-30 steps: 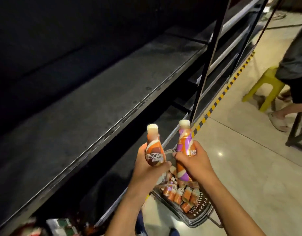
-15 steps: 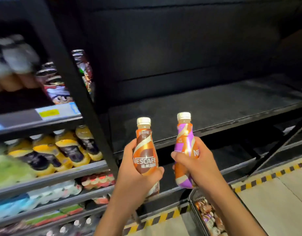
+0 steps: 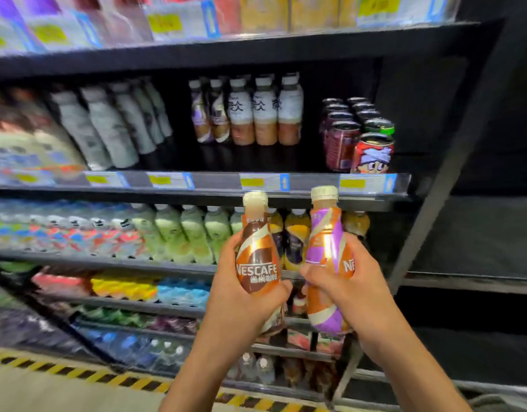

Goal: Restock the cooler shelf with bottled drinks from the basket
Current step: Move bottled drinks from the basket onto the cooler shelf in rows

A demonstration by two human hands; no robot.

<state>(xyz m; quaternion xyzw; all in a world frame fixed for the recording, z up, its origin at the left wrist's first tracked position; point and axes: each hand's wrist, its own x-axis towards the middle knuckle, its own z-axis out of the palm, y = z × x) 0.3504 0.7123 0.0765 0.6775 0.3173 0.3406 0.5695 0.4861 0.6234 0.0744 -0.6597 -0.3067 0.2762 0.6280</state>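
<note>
My left hand [image 3: 241, 304] grips a brown and orange Nescafe bottle [image 3: 257, 251] upright, its cream cap level with the price strip of a cooler shelf [image 3: 286, 191]. My right hand [image 3: 354, 289] holds a purple and orange Nescafe bottle [image 3: 327, 242] upright beside it, a little apart. Both bottles are in front of the stocked shelves, at the right end of the cooler. The basket is out of view.
The shelf above holds white-capped bottles [image 3: 265, 114] and stacked cans [image 3: 357, 138]. Yellow-labelled bottles [image 3: 294, 233] stand right behind my hands, with green ones to their left. A black upright post [image 3: 428, 209] borders the shelves. A black-yellow floor stripe [image 3: 78, 373] runs below.
My view has swung left and up from the dark empty shelf to the stocked cooler shelves. Both hands still hold their bottles upright, side by side; the basket has left the view.
</note>
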